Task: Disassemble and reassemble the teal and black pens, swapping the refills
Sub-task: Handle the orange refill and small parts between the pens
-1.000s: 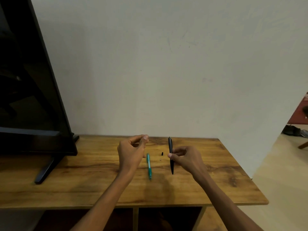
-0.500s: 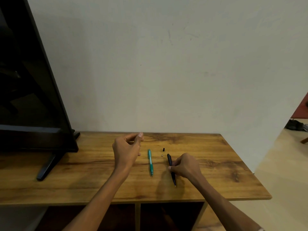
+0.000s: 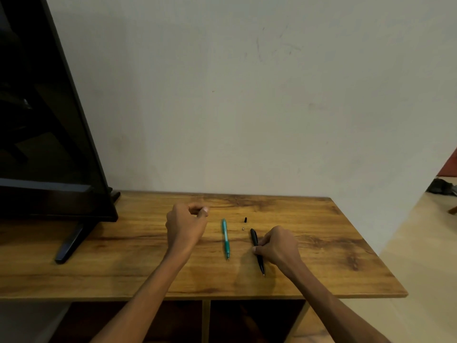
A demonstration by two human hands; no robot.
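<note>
Two hands work over the brown wooden table (image 3: pixel 321 243). The right hand (image 3: pixel 278 246) pinches the slim black plastic pen (image 3: pixel 257 248) at mid-barrel between thumb and fingers, the pen lying on or just above the wood with its tip toward the table's near edge. The left hand (image 3: pixel 185 226) hovers with thumb and fingers curled toward each other; whether it pinches some tiny part I cannot tell.

Just left of the black pen lies the teal plastic pen (image 3: pixel 225 240), parallel to it and apart from both hands, tip also toward the near edge. Just beyond the black pen's far end sit a small black cap-like piece (image 3: pixel 245 219) and a tiny pale speck (image 3: pixel 242 228), perhaps a spring or tip part; they are too small to be sure.

The black pen seems to be the one being set down or picked up. A good move keeps the barrel level and the grip light, so nothing slides out. Those loose bits roll easily, so the hands should keep clear of them. A dark flat screen on a stand (image 3: pixel 49 144) occupies the table's left end.
</note>
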